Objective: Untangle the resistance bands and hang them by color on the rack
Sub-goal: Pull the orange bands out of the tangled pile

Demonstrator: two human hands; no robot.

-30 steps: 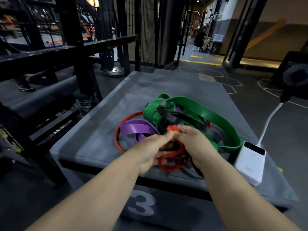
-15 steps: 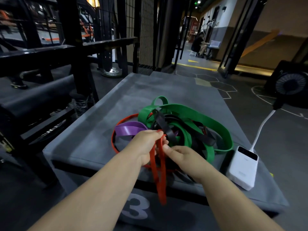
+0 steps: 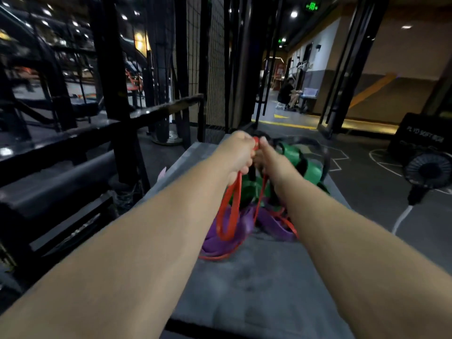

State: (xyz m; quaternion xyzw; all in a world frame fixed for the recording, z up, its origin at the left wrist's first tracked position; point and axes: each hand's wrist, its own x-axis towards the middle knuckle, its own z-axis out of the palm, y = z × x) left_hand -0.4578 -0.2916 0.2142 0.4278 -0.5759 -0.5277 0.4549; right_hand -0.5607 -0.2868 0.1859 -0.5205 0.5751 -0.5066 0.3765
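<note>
Left hand (image 3: 238,152) gripping red band (image 3: 230,211), raised over grey box (image 3: 247,285), right hand (image 3: 267,156) pinching same band beside it, loops hanging below fists, green (image 3: 313,171) and purple (image 3: 220,243) bands tangled underneath

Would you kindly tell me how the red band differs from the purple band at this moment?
Width: the red band is a narrow strip, while the purple band is clearly wider. Pose: the red band is held up, gripped by the left hand and the right hand, with its loops hanging; the purple band lies slack on the grey box. Both are looped bands caught in the same tangle.
</note>
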